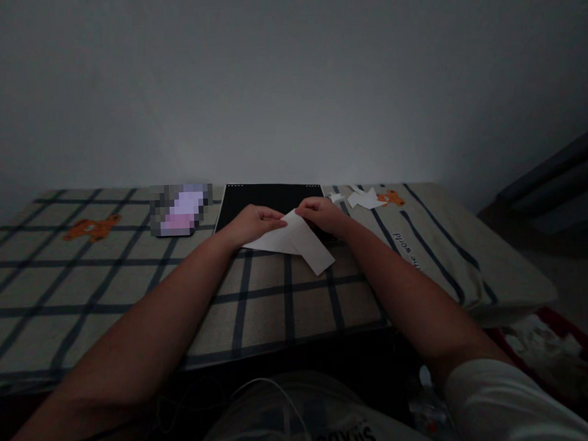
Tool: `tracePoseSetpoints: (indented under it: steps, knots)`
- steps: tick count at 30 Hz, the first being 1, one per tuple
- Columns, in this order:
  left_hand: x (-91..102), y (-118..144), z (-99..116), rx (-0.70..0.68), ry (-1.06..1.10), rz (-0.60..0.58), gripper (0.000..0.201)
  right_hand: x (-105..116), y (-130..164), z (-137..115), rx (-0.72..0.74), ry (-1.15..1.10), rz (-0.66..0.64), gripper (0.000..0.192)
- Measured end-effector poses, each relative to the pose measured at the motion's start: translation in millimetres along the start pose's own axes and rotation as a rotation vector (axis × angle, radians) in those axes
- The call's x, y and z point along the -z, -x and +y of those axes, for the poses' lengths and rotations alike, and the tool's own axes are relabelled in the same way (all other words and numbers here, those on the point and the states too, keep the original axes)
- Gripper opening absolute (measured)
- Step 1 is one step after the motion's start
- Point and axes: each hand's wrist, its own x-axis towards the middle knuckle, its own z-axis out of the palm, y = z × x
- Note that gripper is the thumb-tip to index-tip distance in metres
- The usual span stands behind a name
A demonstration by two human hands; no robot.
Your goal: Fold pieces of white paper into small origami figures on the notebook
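A folded white sheet of paper (297,241) lies on a checked cloth, partly over a black board (269,199). My left hand (253,223) presses on the paper's left part, fingers pointing right to the fold's peak. From the right, my right hand (325,214) pinches the paper's upper edge at the peak. A folded flap sticks out toward me at the lower right.
The checked cloth (132,284) with orange bear prints covers a low surface against a pale wall. A blurred lit screen (180,209) lies left of the black board. Small white paper scraps (363,199) sit to the right. Clutter lies on the floor at the lower right.
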Motion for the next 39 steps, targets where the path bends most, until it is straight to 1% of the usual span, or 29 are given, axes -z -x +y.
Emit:
tracePoseSetpoints:
  steps: [3,8,11,14,19,21,24,27,31,33,36,39]
  knots:
    - [0.0,1,1,0.005,0.000,-0.001,0.028,-2,0,0,0.016,0.029,0.032,0.026]
    - [0.0,1,1,-0.040,-0.002,0.005,0.027,-3,-1,-4,0.062,0.095,0.018,0.034]
    - [-1.2,0,-1,-0.041,0.022,0.020,0.026,-1,-1,-5,0.071,0.122,0.032,0.034]
    - [-2.1,-1,-3,-0.050,0.046,0.087,0.027,3,-1,-4,0.029,0.110,0.023,0.032]
    - [-1.3,-3,-5,-0.080,0.115,0.260,0.038,14,1,1,-0.062,0.079,0.010,0.031]
    - [-1.0,-3,-5,-0.083,0.144,0.297,0.039,17,1,3,-0.078,0.066,0.009,0.031]
    - [-0.9,-2,-3,-0.054,0.148,0.282,0.037,18,2,3,-0.076,0.100,-0.006,0.029]
    - [-0.7,0,0,-0.022,0.167,0.252,0.036,13,3,0,-0.087,0.132,-0.050,0.028]
    - [-1.3,3,3,-0.044,0.120,0.253,0.042,7,3,-5,-0.050,0.176,-0.101,0.029]
    - [-2.6,4,5,-0.068,0.084,0.267,0.044,7,2,-6,-0.029,0.192,-0.112,0.030]
    - [-4.6,5,6,-0.095,0.089,0.294,0.045,9,1,-5,-0.023,0.186,-0.120,0.033]
    - [-3.2,5,8,-0.093,0.102,0.367,0.043,15,0,-1,-0.038,0.158,-0.112,0.033]
